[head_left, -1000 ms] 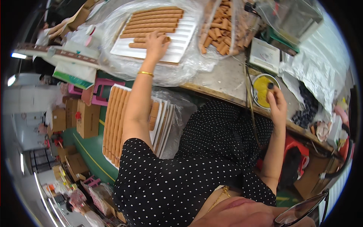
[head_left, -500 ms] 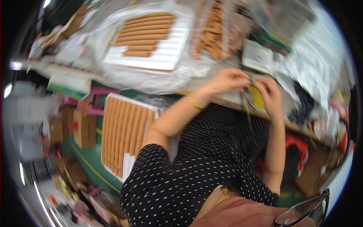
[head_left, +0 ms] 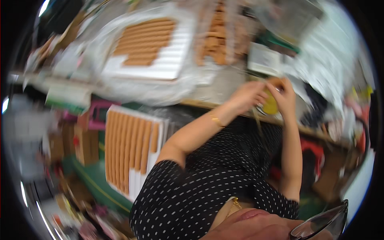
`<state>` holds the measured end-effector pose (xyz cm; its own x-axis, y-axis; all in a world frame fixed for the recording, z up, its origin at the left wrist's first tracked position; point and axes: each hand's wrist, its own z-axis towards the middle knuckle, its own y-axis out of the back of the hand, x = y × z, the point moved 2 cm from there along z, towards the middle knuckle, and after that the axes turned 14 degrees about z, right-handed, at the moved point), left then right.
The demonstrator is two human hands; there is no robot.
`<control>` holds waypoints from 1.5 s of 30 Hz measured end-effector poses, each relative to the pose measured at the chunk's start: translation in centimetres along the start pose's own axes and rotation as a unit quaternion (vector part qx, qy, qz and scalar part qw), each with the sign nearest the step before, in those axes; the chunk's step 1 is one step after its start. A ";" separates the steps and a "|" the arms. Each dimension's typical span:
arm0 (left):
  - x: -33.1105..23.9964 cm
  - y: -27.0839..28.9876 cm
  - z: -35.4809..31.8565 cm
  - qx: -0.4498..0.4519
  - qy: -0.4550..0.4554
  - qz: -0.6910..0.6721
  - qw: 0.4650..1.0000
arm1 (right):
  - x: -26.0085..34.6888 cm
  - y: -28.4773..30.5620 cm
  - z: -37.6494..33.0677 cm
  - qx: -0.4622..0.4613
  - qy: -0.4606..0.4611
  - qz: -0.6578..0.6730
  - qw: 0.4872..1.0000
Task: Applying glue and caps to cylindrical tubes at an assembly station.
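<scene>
Your left hand (head_left: 247, 96) and right hand (head_left: 285, 93) meet over the yellow dish (head_left: 270, 106) at the table edge (head_left: 224, 105), at about 1 o'clock from your chest. Both hands curl toward a small brown piece (head_left: 276, 81) at the right fingertips; motion blur prevents telling whether either hand pinches it. Keep both wrists low and steady over the dish. The ridged white tray (head_left: 168, 66) of brown sticks lies at 11 o'clock, well apart; avoid sweeping it with your elbow.
</scene>
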<state>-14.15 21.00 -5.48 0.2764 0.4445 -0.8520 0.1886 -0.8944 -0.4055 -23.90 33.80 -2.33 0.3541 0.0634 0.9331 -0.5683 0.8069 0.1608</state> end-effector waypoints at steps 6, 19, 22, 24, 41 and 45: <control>-0.5 -0.7 -1.7 -0.036 -0.002 0.034 0.999 | -2.4 1.3 6.1 -0.072 0.054 -0.214 0.973; 1.8 -1.2 -1.8 -0.046 -0.002 0.058 0.997 | -6.4 -0.2 7.9 -0.063 0.028 -0.220 0.973; 1.9 -1.8 -1.8 -0.033 -0.017 0.092 0.995 | -5.4 -0.9 8.6 0.003 -0.021 -0.103 0.994; 1.1 -1.8 -1.7 -0.036 -0.038 0.093 0.994 | -3.2 -1.1 8.4 0.005 0.061 -0.160 0.985; -0.2 -0.7 -4.9 0.272 0.084 0.064 0.956 | 6.2 -1.7 -3.8 0.286 -0.090 0.016 0.954; -1.0 -1.5 -4.1 0.135 0.001 0.251 0.959 | 5.5 -1.7 -4.9 0.166 -0.137 0.070 0.974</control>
<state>-10.83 22.13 -2.64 0.2698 -0.0455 -0.9619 -0.2187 -0.9757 -0.0152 -17.35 35.68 0.92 0.0715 -0.0365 0.9968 -0.8212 0.5651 0.0796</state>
